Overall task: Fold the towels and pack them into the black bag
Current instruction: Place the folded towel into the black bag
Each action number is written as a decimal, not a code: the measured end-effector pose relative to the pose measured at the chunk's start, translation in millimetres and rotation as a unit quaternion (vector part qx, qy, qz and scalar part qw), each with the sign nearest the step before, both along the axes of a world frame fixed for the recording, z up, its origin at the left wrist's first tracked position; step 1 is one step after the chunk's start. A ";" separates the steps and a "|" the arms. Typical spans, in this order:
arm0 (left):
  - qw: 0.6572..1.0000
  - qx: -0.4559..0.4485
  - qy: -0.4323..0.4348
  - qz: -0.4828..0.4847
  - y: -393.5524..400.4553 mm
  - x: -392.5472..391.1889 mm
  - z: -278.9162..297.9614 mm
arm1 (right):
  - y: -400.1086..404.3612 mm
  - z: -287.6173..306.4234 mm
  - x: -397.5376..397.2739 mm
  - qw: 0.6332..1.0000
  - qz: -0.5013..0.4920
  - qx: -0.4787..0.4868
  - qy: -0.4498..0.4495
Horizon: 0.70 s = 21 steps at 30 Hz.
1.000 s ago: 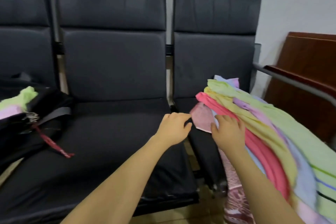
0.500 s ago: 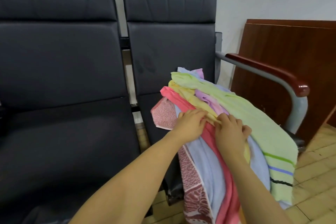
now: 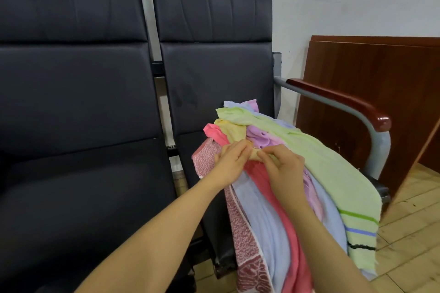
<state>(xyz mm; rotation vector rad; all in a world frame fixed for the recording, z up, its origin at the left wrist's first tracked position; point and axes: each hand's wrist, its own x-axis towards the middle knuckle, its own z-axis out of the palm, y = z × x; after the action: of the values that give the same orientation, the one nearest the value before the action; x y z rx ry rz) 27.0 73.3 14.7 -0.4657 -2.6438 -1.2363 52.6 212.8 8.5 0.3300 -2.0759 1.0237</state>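
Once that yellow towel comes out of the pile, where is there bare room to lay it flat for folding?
The left seat cushion is bare, bordered by its backrest and the gap to the right seat. The right seat is crowded: the towel pile drapes over its front edge, where both hands, left and right, pinch the yellow towel.

The left seat [image 3: 78, 197] lay bare and open to reach from the front. On the right seat [image 3: 190, 147] the towel pile [image 3: 309, 173] covered nearly all the cushion and spilled over its front edge. The armrest [image 3: 338, 100] and the wooden panel [image 3: 371, 93] closed off the right side; both backrests blocked the rear.
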 end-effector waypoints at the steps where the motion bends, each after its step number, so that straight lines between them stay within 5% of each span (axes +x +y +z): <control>1: 1.000 0.021 0.003 0.006 -5.6 1.9 -4.2 | 1.4 -0.6 1.1 1.000 0.005 0.017 -0.020; 5: 0.998 0.063 0.010 0.025 -35.3 11.3 -20.0 | 5.1 -14.5 12.9 0.982 -0.004 0.118 -0.149; 8: 0.997 0.050 0.013 0.055 -46.4 19.0 -23.9 | 6.0 -26.2 23.4 0.973 -0.016 0.181 -0.143; 12: 0.998 -0.028 -0.011 0.051 -38.7 16.8 -21.4 | 18.7 -14.0 17.7 0.979 -0.146 0.104 -0.102; 21: 0.989 -0.130 0.072 -0.015 41.7 -12.0 -0.3 | 63.3 -4.6 -21.7 0.909 -0.284 0.104 -0.285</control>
<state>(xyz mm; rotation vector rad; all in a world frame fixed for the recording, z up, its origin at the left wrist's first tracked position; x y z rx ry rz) 15.0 115.1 14.4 -0.6110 -2.6905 -0.8326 31.0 276.1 3.9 -0.5193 -2.5768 0.5712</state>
